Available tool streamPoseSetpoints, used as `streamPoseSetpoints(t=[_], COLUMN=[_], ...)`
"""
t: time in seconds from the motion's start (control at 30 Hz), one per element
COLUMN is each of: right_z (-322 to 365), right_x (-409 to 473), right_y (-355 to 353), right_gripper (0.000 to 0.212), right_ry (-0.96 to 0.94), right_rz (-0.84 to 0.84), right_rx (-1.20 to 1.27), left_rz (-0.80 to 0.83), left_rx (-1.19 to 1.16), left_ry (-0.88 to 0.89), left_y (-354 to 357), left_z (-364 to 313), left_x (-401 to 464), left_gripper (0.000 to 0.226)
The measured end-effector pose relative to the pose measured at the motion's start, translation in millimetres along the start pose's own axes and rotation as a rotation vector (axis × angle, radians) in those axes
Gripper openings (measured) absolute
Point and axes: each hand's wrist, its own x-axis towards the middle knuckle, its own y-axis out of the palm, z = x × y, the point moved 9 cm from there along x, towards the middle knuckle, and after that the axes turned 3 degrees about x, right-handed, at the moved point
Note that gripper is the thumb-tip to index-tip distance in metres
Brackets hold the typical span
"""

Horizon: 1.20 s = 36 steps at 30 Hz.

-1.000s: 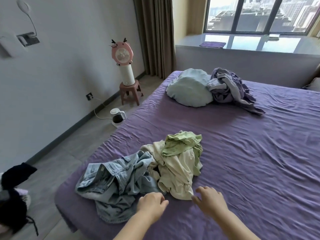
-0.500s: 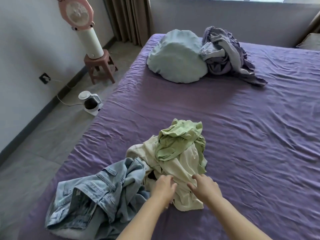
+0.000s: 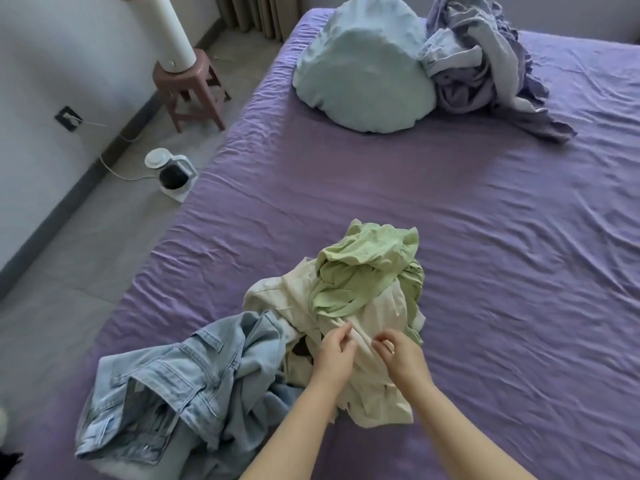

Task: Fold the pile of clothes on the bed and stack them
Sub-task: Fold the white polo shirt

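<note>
Both hands are on the pile at the near edge of the bed [image 3: 485, 237]; left hand [image 3: 334, 358] pinches a fold of the cream garment [image 3: 377, 386], thumb and forefinger closed on the cloth, other fingers curled; right hand [image 3: 403, 356] sits just beside it on the same garment, fingers curled in with the tips pressed into the fabric; looks like a pinch too, but the contact point is partly hidden by the fingers.

Pile: cream garment in the middle, crumpled, nothing folded; green top [image 3: 367, 268] bunched on its far side, overlapping it; jeans [image 3: 180, 393] to the left, light-blue denim, rumpled, touching the cream piece and hanging partly over the bed's near-left edge; something dark shows in a gap between jeans and cream cloth, cannot tell what.

Bed: purple sheet, wrinkled; no folded stack anywhere on it.

Far end: pale blue pillow [image 3: 363, 67], round-ish, lying flat; lilac bundle [image 3: 485, 64] of crumpled cloth touching its right side, well apart from the pile.

Floor, left of bed: kettle [image 3: 171, 174], white body with dark glass, cord running toward the wall; stool [image 3: 188, 88], reddish-brown, near the wall; white cylinder [image 3: 169, 32] standing upright on the stool, top cut off by the frame; socket [image 3: 67, 117] on the wall; curtain [image 3: 256, 12] at the far corner.
</note>
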Motion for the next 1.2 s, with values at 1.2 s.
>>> streamPoseSetpoints(t=[1.2], right_z=[207.7], right_x=[-381.0], right_y=[-330.3], right_gripper=[0.011], right_ry=[-0.801], right_rz=[-0.198], right_rx=[0.665], left_rz=[0.107], left_rx=[-0.124], left_ry=[0.795], left_y=[-15.9], left_z=[-257.3], left_x=[-416.2], left_gripper=[0.059])
